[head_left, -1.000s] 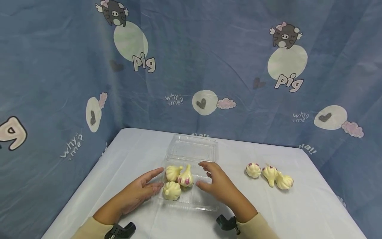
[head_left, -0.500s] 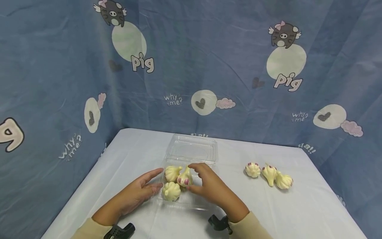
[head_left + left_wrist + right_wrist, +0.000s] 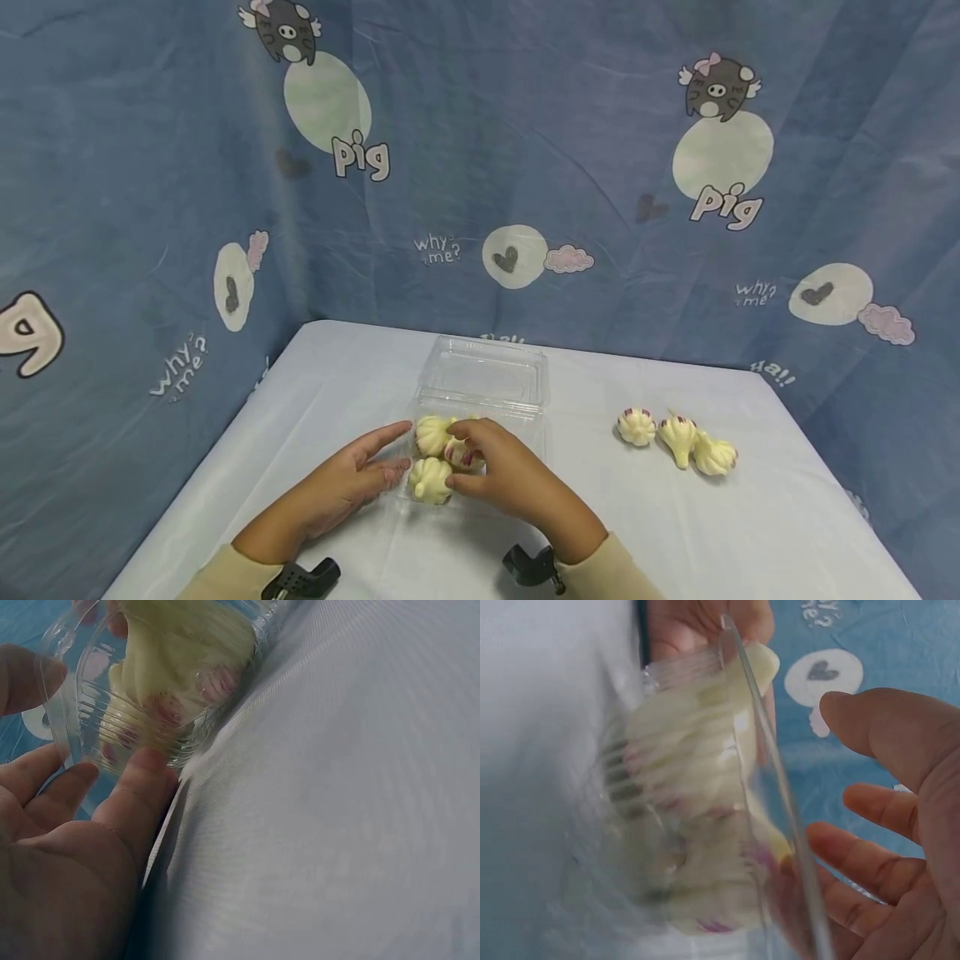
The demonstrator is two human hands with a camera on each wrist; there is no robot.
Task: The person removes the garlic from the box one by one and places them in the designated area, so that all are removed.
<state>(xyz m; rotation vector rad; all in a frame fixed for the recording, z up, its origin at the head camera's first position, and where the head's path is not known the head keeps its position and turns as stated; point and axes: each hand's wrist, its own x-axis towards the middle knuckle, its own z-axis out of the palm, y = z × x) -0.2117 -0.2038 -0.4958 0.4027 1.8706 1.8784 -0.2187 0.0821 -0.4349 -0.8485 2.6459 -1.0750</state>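
Observation:
A clear plastic clamshell box (image 3: 527, 423) lies with its lid (image 3: 483, 375) folded back on the far side. Garlic bulbs sit in the left part of its base: one in front (image 3: 431, 482), one behind (image 3: 432, 436), and a purple-marked bulb (image 3: 459, 455) partly hidden by the right hand. My left hand (image 3: 337, 487) is at the box's left side; in the left wrist view its straight fingertips (image 3: 146, 761) lie against the ribbed wall. My right hand (image 3: 513, 475) reaches over the base, fingers spread, thumb beside the front bulb. The right wrist view shows bulbs (image 3: 705, 772) through the wall.
To the right on the white tabletop (image 3: 585, 517) lie three more bulbs: a purple-tipped one (image 3: 636, 427), a second (image 3: 678, 438) and a third (image 3: 716, 456) touching it. Blue cartoon-printed cloth (image 3: 600, 167) hangs behind and at the left.
My right hand has moved left, from the right side of the base to over the purple-marked bulb and up to the front bulb. The left hand has stayed in place.

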